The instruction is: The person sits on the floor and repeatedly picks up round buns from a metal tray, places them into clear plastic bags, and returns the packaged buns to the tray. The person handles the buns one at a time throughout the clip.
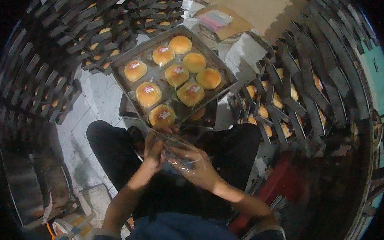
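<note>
My left hand (153,149): fingers pinched on clear bag (179,162) | my right hand (195,165): under film, grip can't tell | far tray (137,55): nine buns (176,79), six with red-white labels (148,89)

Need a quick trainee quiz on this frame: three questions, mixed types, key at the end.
1. How many buns on the top tray show no label?
2. True or false: the bun on that tray nearest the hands is unlabelled.
3. What are the person's left hand and right hand both handling?

Key:
1. Three.
2. False; it has a label.
3. Clear plastic.
</note>
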A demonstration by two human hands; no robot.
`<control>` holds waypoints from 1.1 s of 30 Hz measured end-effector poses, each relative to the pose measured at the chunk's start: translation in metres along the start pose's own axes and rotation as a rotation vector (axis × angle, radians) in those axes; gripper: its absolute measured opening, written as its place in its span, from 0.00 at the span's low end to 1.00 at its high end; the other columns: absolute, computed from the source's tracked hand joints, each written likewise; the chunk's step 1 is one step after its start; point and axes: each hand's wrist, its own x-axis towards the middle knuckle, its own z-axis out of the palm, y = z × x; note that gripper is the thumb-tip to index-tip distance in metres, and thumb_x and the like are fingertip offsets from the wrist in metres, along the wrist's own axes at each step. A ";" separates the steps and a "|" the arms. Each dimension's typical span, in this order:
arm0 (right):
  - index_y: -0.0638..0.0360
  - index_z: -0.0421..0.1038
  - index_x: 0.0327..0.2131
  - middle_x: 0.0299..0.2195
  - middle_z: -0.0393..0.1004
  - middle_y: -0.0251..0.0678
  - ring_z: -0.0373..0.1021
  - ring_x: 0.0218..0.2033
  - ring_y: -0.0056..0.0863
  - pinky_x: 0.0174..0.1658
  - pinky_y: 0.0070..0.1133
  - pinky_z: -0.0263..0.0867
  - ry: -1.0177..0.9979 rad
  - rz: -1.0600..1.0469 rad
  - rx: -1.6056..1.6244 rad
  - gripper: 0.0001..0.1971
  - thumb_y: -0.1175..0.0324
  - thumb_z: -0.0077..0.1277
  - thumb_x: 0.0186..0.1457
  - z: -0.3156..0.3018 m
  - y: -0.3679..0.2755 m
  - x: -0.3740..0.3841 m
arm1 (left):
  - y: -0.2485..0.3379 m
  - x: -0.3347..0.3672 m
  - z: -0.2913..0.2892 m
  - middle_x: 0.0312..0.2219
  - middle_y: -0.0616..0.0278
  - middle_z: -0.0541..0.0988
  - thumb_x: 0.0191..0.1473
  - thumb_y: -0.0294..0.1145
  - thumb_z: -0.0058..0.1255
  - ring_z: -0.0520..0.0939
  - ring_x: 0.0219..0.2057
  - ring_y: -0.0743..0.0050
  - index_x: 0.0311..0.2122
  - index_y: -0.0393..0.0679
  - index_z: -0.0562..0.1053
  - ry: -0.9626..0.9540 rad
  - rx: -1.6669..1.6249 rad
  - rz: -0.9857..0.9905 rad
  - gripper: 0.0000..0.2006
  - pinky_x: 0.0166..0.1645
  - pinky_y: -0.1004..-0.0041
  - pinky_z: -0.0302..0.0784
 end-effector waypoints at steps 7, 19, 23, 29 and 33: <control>0.63 0.70 0.53 0.46 0.75 0.51 0.73 0.47 0.45 0.54 0.32 0.65 -0.436 -0.287 -0.017 0.19 0.63 0.48 0.63 -0.083 -0.011 0.058 | 0.013 0.057 -0.029 0.40 0.61 0.77 0.59 0.53 0.50 0.78 0.42 0.66 0.46 0.44 0.72 0.452 -0.311 -0.162 0.22 0.43 0.62 0.77; 0.57 0.68 0.56 0.60 0.63 0.53 0.62 0.58 0.54 0.58 0.41 0.62 0.214 0.200 -0.910 0.26 0.51 0.46 0.60 -0.157 0.204 0.308 | 0.008 0.141 -0.093 0.38 0.63 0.78 0.64 0.52 0.43 0.79 0.39 0.66 0.47 0.47 0.73 0.476 -0.615 -0.099 0.20 0.49 0.62 0.76; 0.53 0.67 0.57 0.61 0.62 0.53 0.61 0.59 0.53 0.61 0.39 0.59 -0.022 0.300 -0.897 0.31 0.45 0.48 0.56 -0.172 0.215 0.342 | -0.002 0.146 -0.105 0.37 0.62 0.78 0.59 0.57 0.47 0.81 0.39 0.63 0.42 0.49 0.73 0.320 -0.677 -0.147 0.21 0.45 0.62 0.79; 0.59 0.73 0.49 0.50 0.74 0.48 0.70 0.53 0.43 0.58 0.31 0.64 -0.490 0.302 -0.867 0.31 0.45 0.57 0.49 -0.217 0.166 0.359 | 0.008 0.146 -0.107 0.33 0.60 0.80 0.59 0.59 0.45 0.82 0.34 0.61 0.41 0.46 0.75 0.372 -0.775 -0.259 0.24 0.42 0.62 0.79; 0.62 0.73 0.46 0.50 0.74 0.51 0.70 0.51 0.45 0.55 0.34 0.65 -0.690 0.078 -0.981 0.32 0.53 0.67 0.38 -0.221 0.142 0.326 | 0.015 0.143 -0.098 0.30 0.62 0.80 0.59 0.57 0.46 0.81 0.33 0.63 0.38 0.48 0.75 0.407 -0.757 -0.282 0.21 0.40 0.64 0.79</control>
